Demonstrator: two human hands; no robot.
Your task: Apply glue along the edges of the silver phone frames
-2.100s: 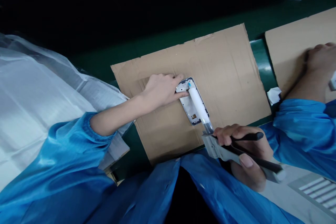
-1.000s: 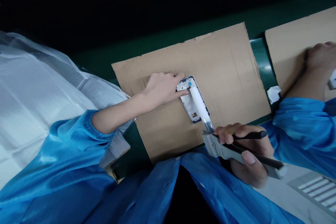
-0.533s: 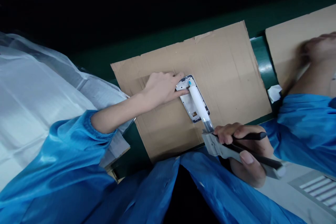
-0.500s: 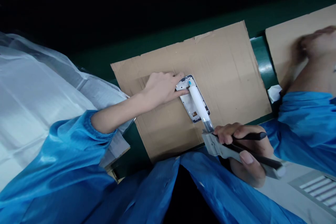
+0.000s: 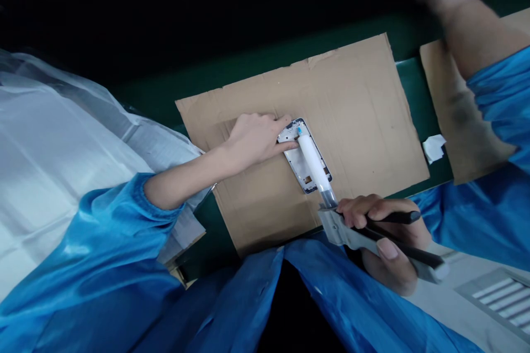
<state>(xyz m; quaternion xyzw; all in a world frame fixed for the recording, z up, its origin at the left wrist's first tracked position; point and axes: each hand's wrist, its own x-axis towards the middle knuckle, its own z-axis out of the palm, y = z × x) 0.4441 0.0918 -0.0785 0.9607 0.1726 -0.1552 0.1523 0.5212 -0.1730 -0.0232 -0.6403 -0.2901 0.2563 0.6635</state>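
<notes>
A phone frame [image 5: 296, 162], pale metal with a dark rim, lies slanted on a cardboard sheet [image 5: 356, 105]. My left hand [image 5: 256, 138] grips its upper left part, thumb on the inner face and fingers at the top corner. In my right hand [image 5: 385, 231] is a glue gun [image 5: 343, 229] with black handles, the fingers wrapped round them. Its white syringe barrel [image 5: 313, 160] slants over the frame, and the blue tip [image 5: 300, 130] is close to the frame's upper end. Whether the tip touches the metal I cannot tell.
Green table surface [image 5: 414, 83] shows around the cardboard. A crumpled white paper [image 5: 434, 148] lies by its right edge. Further right, a co-worker's blurred arm [image 5: 476, 33] reaches over a second cardboard sheet [image 5: 476, 132]. White sheeting [image 5: 83, 160] covers the left side.
The co-worker's arm has swung up and away from the right-hand cardboard. Both my hands, the glue gun and the phone frame look almost unmoved.
</notes>
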